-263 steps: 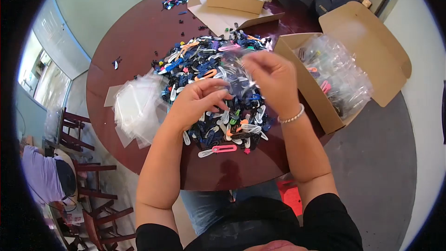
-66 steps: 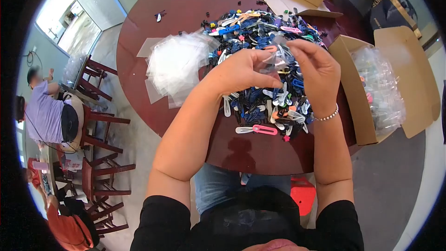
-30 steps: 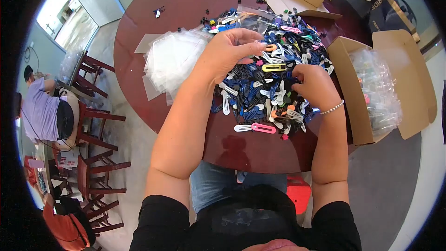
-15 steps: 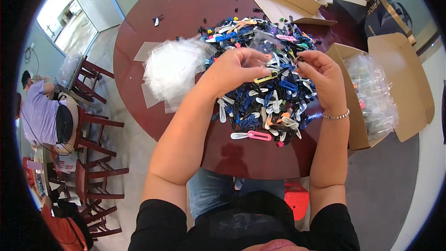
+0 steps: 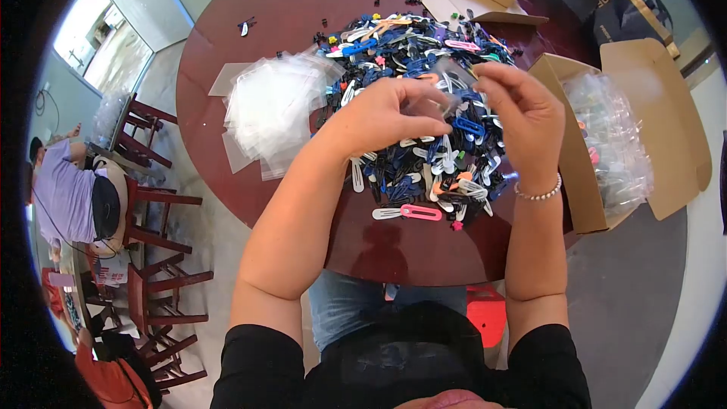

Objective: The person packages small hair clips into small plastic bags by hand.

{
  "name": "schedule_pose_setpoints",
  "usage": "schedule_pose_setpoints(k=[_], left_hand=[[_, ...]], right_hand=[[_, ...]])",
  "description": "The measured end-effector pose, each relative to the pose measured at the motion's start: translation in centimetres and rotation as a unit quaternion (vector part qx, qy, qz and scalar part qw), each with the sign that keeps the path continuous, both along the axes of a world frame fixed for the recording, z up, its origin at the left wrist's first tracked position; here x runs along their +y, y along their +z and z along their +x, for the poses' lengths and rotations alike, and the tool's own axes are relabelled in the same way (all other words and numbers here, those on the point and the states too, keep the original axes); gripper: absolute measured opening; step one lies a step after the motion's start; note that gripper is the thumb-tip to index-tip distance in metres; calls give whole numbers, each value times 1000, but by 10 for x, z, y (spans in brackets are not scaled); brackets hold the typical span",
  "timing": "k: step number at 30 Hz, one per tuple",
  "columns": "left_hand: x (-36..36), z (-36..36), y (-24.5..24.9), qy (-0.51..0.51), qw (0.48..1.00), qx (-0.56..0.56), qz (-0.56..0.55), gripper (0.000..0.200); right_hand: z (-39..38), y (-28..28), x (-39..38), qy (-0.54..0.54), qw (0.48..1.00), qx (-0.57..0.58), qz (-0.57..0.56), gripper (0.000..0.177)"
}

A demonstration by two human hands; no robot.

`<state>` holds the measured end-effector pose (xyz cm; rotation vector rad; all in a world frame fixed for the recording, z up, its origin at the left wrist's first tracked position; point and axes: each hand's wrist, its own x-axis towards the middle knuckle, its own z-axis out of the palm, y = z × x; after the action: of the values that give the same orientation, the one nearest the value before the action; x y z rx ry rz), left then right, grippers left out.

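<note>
Bag of clear plastic, between the two hands, above the pile of hair clips. Left hand: half-curled, thumb apart from fingers, plastic showing in the gap; firmness of hold cannot be told. Right hand: thumb and forefinger nearly together at the bag's right edge; what they pinch, unclear. Half a second ago: bag beyond left fingers, right fingertips apart from it. Flat bags at left, cardboard box right.

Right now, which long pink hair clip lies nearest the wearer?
The long pink clip at the near edge of the pile, beside a white hair clip; another pink clip lies farther back.
</note>
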<state>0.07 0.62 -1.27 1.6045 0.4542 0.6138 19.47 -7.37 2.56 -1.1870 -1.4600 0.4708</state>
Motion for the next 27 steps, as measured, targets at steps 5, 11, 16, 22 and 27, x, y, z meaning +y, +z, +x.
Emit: schedule_pose_setpoints(k=[5,11,16,22,27], left_hand=[[-4,-5,15,102,993,18,-48,36],[-1,-9,19,153,984,0,-89,36],[-1,-10,21,165,982,4,-96,36],[-1,-13,21,152,986,1,-62,34],[-1,-14,22,147,985,-16,-83,36]], right_hand=[[46,1,4,-60,990,-83,-96,13],[64,-12,4,-29,903,-380,-200,15],[66,-15,1,-87,822,-481,-293,17],[58,-35,11,-108,784,-540,-286,12],[60,-23,5,-6,836,-466,-288,9]])
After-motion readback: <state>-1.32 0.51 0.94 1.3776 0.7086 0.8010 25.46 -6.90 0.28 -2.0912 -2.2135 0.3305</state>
